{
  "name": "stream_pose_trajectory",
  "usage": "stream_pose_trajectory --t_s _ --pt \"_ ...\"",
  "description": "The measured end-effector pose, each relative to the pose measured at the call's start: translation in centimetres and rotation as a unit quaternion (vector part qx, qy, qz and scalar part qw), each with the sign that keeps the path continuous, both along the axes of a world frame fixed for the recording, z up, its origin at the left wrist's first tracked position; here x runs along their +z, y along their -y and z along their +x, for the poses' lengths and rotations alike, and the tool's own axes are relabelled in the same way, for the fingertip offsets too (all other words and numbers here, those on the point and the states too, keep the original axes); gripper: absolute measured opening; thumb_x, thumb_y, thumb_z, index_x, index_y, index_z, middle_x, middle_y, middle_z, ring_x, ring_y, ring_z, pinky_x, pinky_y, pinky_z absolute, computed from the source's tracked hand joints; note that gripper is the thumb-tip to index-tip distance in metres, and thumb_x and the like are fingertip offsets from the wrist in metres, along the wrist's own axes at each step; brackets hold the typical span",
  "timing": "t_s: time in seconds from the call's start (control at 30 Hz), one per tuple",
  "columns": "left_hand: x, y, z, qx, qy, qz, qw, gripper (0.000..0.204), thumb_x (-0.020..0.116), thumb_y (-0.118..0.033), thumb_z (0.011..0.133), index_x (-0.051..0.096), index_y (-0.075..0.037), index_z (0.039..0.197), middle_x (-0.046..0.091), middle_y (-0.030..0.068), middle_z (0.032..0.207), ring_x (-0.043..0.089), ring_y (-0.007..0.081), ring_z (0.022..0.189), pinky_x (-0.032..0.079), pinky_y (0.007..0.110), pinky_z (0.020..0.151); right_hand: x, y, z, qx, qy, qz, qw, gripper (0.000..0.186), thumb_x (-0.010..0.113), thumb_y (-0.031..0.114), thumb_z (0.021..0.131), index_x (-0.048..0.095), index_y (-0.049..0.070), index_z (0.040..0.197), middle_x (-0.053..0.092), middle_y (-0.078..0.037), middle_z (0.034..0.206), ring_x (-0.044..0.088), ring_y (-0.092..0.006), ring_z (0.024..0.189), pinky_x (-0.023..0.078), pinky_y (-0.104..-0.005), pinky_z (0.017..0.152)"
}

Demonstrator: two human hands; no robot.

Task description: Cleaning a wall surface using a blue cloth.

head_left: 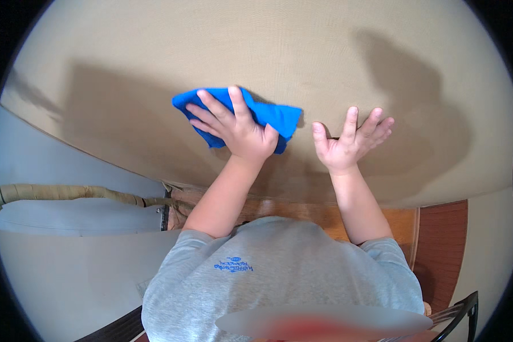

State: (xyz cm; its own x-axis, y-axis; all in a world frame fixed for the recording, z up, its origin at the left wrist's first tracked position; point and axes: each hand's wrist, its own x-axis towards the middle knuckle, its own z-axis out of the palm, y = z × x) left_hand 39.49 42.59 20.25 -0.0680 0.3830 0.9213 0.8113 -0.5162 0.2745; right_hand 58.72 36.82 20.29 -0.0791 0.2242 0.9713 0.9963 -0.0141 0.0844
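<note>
A bright blue cloth (282, 118) lies bunched and creased against a broad beige surface (302, 45). My left hand (233, 125) holds the cloth to that surface, back of the hand toward me. Its fingers are spread over the blue fabric and the thumb bends in near the right-hand part. To the right, apart from the cloth, my right hand (347, 139) is open with nothing in it. Its fingers and thumb are stretched apart, pointing away from me. Whether its fingertips touch the surface I cannot tell.
Near the left rim a wrapped, trunk-like pole (68, 192) crosses a pale blue panel (51, 154). Brown flooring (319, 219) shows past the surface's near edge. A black-framed chair (467, 310) stands at the lower right. Dark shadows fall over the beige surface.
</note>
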Motion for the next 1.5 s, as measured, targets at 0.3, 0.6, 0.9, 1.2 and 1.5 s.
stream_pose_trajectory --t_s 0.3,0.6,0.9,1.2,1.5 --pt "-0.2 -0.9 0.9 -0.068 0.026 0.081 0.994 0.088 0.060 -0.057 0.076 0.028 -0.013 0.145 0.008 0.0247 0.156 -0.003 0.0524 0.140 -0.008 0.069 0.103 -0.3 -0.4 0.5 0.043 -0.021 0.028 0.998 0.068 0.049 0.056 0.089 0.039 0.018 0.144 0.019 -0.021 0.154 0.006 -0.0458 0.143 -0.002 -0.0564 0.113" --pt "0.3 0.8 3.0 -0.020 0.122 0.031 0.992 0.072 0.068 -0.047 0.070 0.033 -0.014 0.124 -0.001 0.0329 0.153 -0.003 0.0560 0.138 -0.002 0.074 0.100 -0.3 0.5 1.2 0.073 -0.016 0.014 0.997 0.063 0.056 0.047 0.087 0.044 0.014 0.140 0.025 -0.023 0.152 0.006 -0.0467 0.142 -0.002 -0.0566 0.113" --pt "0.8 2.0 4.9 -0.030 0.158 -0.027 0.987 0.090 0.072 -0.039 0.066 0.022 -0.009 0.135 -0.005 0.0345 0.151 -0.006 0.0512 0.140 -0.005 0.065 0.107 -0.7 0.0 2.0 0.086 -0.027 0.015 0.996 0.056 0.051 0.047 0.088 0.049 0.020 0.138 0.026 -0.016 0.153 0.008 -0.0484 0.142 -0.003 -0.0567 0.113" --pt "-0.4 2.3 2.9 -0.032 0.085 -0.028 0.995 0.098 0.072 -0.039 0.065 0.019 -0.011 0.143 -0.006 0.0321 0.153 -0.009 0.0525 0.140 -0.006 0.068 0.104 -0.7 -0.2 1.6 0.088 0.001 0.025 0.996 0.061 0.054 0.047 0.088 0.047 0.015 0.139 0.025 -0.021 0.152 0.005 -0.0470 0.142 -0.004 -0.0557 0.113" --pt "0.0 3.0 4.3 -0.051 0.137 -0.065 0.987 0.109 0.075 -0.048 0.068 0.011 -0.009 0.148 -0.009 0.0349 0.150 -0.006 0.0547 0.138 0.001 0.067 0.105 -1.0 -0.8 0.7 0.073 0.002 0.032 0.997 0.057 0.051 0.049 0.089 0.050 0.017 0.136 0.027 -0.020 0.152 0.007 -0.0475 0.142 -0.003 -0.0574 0.113"
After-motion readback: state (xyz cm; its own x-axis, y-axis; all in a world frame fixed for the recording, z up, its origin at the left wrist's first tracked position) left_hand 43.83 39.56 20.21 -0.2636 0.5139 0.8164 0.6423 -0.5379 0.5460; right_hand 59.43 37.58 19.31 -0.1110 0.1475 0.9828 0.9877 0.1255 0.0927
